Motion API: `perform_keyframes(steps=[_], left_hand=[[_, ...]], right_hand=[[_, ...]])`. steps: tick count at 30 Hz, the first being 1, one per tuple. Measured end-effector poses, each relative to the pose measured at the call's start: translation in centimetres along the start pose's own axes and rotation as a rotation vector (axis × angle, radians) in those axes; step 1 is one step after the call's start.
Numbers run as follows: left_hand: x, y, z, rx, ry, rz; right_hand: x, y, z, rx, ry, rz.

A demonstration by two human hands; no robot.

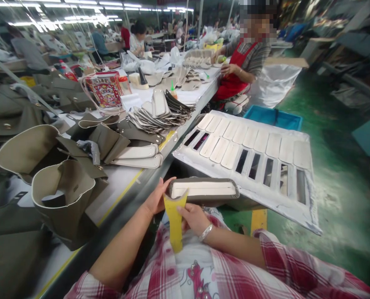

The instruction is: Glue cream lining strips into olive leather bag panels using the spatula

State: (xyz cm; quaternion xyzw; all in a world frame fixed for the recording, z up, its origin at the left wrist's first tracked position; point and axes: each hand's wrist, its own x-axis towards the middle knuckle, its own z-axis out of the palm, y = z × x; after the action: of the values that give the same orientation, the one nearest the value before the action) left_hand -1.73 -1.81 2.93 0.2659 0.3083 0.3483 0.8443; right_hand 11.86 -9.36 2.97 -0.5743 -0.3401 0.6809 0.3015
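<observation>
In front of my body is a dark grey-brown bag [234, 199], its long narrow side turned up with a pale panel [208, 188] set inside the rim. My left hand [155, 199] grips the bag's left end, fingers partly hidden behind it. A flat yellow tool [176, 222] with a curved, forked upper end is pinched between the thumb and fingers of my right hand [195, 218]. The tool's forked end overlaps the bag's left corner; whether it presses on the panel I cannot tell.
A white-covered board [228, 168] with pale oblong panels and slots is at the right. On the bench at left are open bags [63, 187], stacked oblong pieces [156, 110] and a patterned red bag [105, 91]. A co-worker in a red apron [234, 74] sits beyond, near a blue crate [273, 117].
</observation>
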Motion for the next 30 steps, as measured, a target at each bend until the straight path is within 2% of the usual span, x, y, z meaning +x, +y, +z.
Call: perform_keyframes(steps=[2,5,11,15,21,24,27,28,30], left_hand=[[0.2,-0.3,0.2,0.014,0.007,0.031],[0.9,-0.8,0.6,0.13,0.12,0.116],[2.3,-0.7,1.0,0.572,0.365,0.184],[2.9,-0.3,1.4,0.862,0.449,0.179],[4.3,-0.4,2.0,1.067,0.572,0.184],[4.4,0.3,2.0,1.278,0.574,0.148],[4.6,1.4,2.5,1.733,0.532,0.218],[4.8,1.6,2.7,1.869,0.472,0.277],[5.2,1.5,2.9,2.026,0.273,0.392]], right_hand=[[0.2,0.2,-0.1,0.048,-0.012,0.004],[0.5,0.1,-0.3,0.111,-0.028,0.048],[1.2,-0.5,-0.9,0.239,-0.091,0.167],[1.7,-0.8,-2.1,0.262,-0.118,0.219],[2.4,-1.7,-3.4,0.261,-0.141,0.254],[2.6,-2.1,-3.1,0.251,-0.139,0.264],[2.3,-2.3,-2.5,0.254,-0.106,0.311],[2.1,-2.2,-2.4,0.266,-0.098,0.322],[1.8,-2.0,-2.4,0.304,-0.105,0.327]])
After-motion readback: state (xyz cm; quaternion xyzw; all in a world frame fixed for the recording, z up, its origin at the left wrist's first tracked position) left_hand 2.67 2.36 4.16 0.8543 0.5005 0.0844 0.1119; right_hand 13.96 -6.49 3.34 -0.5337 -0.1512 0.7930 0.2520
